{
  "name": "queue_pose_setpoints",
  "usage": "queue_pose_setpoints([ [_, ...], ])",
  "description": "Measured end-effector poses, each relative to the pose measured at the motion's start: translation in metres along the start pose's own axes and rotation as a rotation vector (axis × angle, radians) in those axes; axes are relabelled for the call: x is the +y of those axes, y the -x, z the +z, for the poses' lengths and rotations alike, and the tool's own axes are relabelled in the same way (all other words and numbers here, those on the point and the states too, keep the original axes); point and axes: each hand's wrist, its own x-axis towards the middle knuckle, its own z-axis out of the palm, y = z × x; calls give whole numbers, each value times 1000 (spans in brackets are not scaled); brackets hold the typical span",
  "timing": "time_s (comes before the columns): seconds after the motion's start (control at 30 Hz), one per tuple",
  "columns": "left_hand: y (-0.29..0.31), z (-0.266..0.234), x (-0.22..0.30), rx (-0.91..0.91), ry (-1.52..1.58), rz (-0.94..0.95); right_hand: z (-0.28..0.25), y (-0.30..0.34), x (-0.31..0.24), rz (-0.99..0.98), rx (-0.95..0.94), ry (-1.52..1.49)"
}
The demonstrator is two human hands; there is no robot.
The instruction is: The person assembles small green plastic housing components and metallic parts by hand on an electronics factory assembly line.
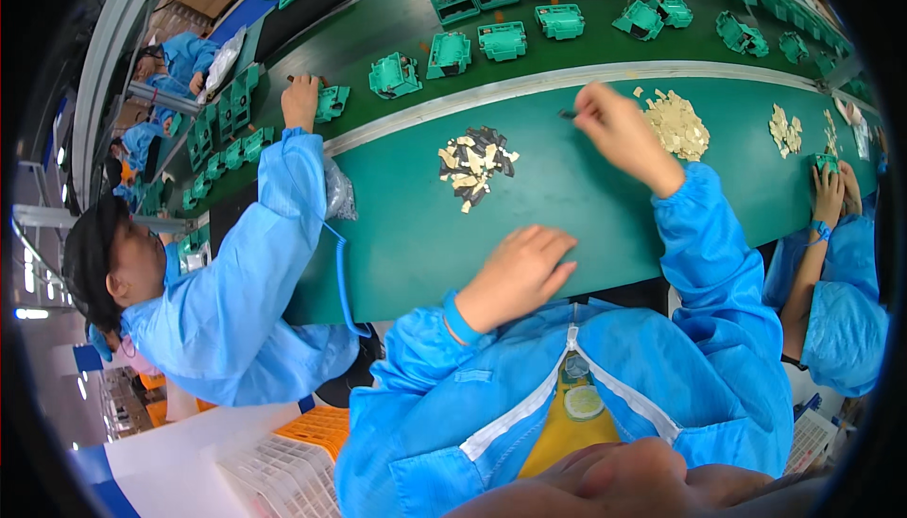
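My right hand (624, 138) is raised over the green table (397, 272), its fingertips pinched on a small dark strip (567, 114). To its right lies a heap of thin cream-coloured pieces (677, 126). On the other side sits a mixed pile of black and cream pieces (477, 167). My left hand (520, 274) rests low near the table's front edge, palm down, with the thumb apart from loosely bent fingers. Nothing shows in it, though its underside is hidden.
Beyond a pale rail (567, 77), green plastic housings (503, 41) stand in a row on a dark green belt (340, 55). At my left a co-worker's hand (300, 102) touches a housing; at my right another person's hands (831, 192) hold one. A clear plastic bag (338, 189) lies at the left.
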Motion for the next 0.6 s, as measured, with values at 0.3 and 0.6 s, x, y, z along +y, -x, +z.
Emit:
queue_pose_setpoints([
  [0.3,-142,21,-23,100,584,-227,-52,34,48,-303,440,121],
  [0.6,-189,68,-43,445,1109,-155,-49,32,42,-338,490,150],
])
